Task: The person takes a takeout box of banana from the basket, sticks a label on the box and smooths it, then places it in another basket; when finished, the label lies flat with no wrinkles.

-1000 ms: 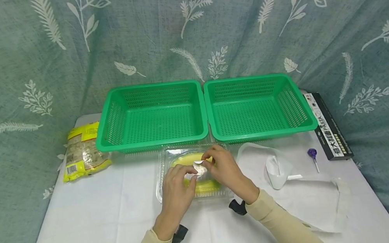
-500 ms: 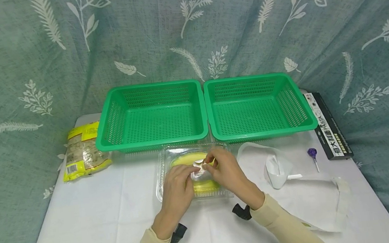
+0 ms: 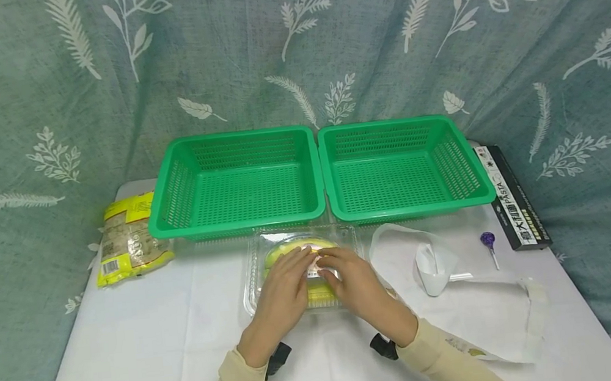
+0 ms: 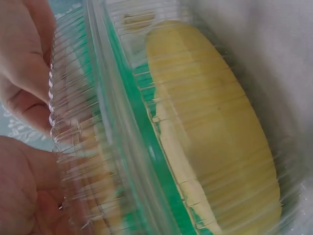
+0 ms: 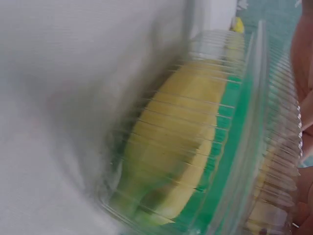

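Note:
A clear ribbed plastic clamshell container [image 3: 252, 275] sits shut on the table in front of me. Yellow bananas [image 4: 210, 112] show through its wall, and in the right wrist view a banana [image 5: 176, 117] has a greenish end. On the lid is a white printed sticker [image 3: 312, 271], partly covered by my fingers. My left hand [image 3: 282, 288] lies over the lid's left half with fingers extended onto the sticker. From the other side my right hand [image 3: 360, 283] meets it, fingertips resting on the sticker's right edge. Both palms face down.
Two green plastic baskets [image 3: 242, 226] [image 3: 412, 209] stand side by side behind the container. At left lies a yellow-and-clear food bag [image 3: 131, 247]. To the right are white wrapping sheets [image 3: 495, 319], a purple lollipop [image 3: 488, 240] and a black pasta box [image 3: 517, 213].
My fingers have gone from pinching the sticker's curled edge to lying flatter over it. The sticker's raised edge has come down onto the lid. The container has stayed in place.

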The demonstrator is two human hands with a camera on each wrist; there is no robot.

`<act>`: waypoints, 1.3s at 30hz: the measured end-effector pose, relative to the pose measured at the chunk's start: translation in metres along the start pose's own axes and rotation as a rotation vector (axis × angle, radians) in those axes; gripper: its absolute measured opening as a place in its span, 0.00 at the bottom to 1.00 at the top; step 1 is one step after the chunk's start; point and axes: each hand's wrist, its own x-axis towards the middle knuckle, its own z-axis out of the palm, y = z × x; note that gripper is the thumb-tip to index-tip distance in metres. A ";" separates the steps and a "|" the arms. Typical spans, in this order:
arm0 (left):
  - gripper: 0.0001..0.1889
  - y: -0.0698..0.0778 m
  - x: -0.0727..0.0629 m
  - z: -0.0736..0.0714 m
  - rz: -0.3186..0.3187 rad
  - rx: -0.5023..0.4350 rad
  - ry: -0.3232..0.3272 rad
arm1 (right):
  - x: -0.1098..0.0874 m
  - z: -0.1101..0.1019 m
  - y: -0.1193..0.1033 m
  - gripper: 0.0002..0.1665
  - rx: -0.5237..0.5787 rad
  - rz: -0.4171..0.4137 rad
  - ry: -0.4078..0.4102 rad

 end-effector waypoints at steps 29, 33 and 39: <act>0.28 0.004 0.006 0.007 -0.101 0.171 -0.159 | -0.041 -0.005 -0.019 0.34 -0.298 -0.062 -0.262; 0.27 0.002 0.004 0.003 -0.129 0.086 -0.063 | -0.041 -0.017 -0.023 0.34 -0.129 0.032 -0.245; 0.27 -0.015 -0.011 -0.014 -0.260 -0.083 0.163 | -0.037 -0.029 -0.005 0.35 0.113 0.287 -0.026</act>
